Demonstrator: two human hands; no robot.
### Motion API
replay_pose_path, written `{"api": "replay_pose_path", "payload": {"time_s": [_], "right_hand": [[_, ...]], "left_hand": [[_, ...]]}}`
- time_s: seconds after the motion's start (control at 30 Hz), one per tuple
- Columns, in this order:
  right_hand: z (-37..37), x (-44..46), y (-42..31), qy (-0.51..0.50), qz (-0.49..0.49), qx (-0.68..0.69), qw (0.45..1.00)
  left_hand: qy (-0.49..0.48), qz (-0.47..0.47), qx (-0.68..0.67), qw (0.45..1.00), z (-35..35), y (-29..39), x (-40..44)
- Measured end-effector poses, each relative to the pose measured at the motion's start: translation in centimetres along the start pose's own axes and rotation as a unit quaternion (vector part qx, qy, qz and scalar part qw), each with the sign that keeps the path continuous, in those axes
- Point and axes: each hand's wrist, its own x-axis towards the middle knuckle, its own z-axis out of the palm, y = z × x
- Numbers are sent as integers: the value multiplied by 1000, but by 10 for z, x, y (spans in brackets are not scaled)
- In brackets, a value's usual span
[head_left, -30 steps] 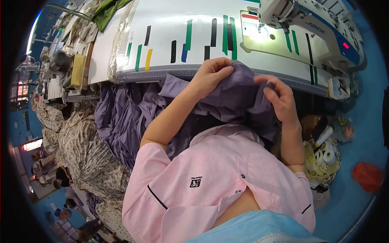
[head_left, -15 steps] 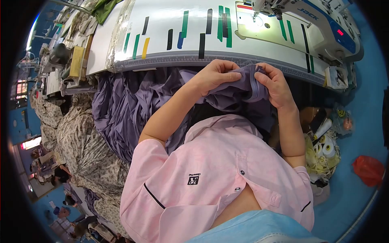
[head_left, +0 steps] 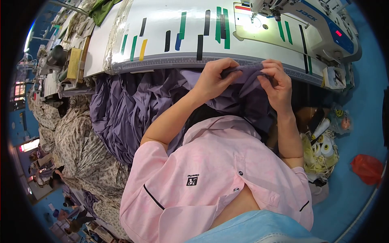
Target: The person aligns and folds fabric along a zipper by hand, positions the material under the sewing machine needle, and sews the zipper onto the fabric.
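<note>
Purple fabric (head_left: pixel 121 109) hangs in folds below the front edge of the white sewing table (head_left: pixel 170 20), and part of it is stretched between my hands. My left hand (head_left: pixel 216 79) pinches the fabric edge between thumb and fingers. To its right, my right hand (head_left: pixel 277 83) grips the same edge with bent fingers, the thumb a little lower. Both hands are at the ruler strip (head_left: pixel 162 62) along the table's front. The sewing machine (head_left: pixel 304 20) stands beyond my right hand, its lamp lit over the needle plate (head_left: pixel 253 30).
Coloured tape strips (head_left: pixel 219 24) mark the table. Patterned fabric (head_left: pixel 81 141) is heaped at the left. Thread cones (head_left: pixel 326 148) lie in a bag at the right, near a red bag (head_left: pixel 366 169) on the blue floor. People sit far off at the lower left.
My right hand has come in beside my left. The fabric, earlier bunched and then showing a looped edge, is now drawn out between both hands at the ruler strip.
</note>
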Motion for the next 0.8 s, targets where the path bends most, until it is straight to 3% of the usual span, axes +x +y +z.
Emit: {"api": "replay_pose_path", "payload": {"time_s": [0.07, 0.17, 0.27, 0.5, 0.67, 0.8], "right_hand": [[-2, -1, -8, 6, -15, -27, 1000], [-3, -1, -11, 20, -90, -59, 994], [-4, 1, -7, 23, -173, -71, 982], [-7, 5, -9, 19, -286, -143, 947], [-8, 3, -6, 24, -290, -161, 943], [-6, 3, -2, 34, -275, -145, 950]], "left_hand": [[34, 136, 49, 989, -1, -3, 3], [58, 242, 145, 958, -10, 6, 3], [37, 275, 196, 941, -18, 10, 2], [-16, 216, 101, 971, -22, 17, 6], [-76, 180, 51, 979, -26, 17, 7], [-67, 171, 21, 983, -25, 20, 6]]}}
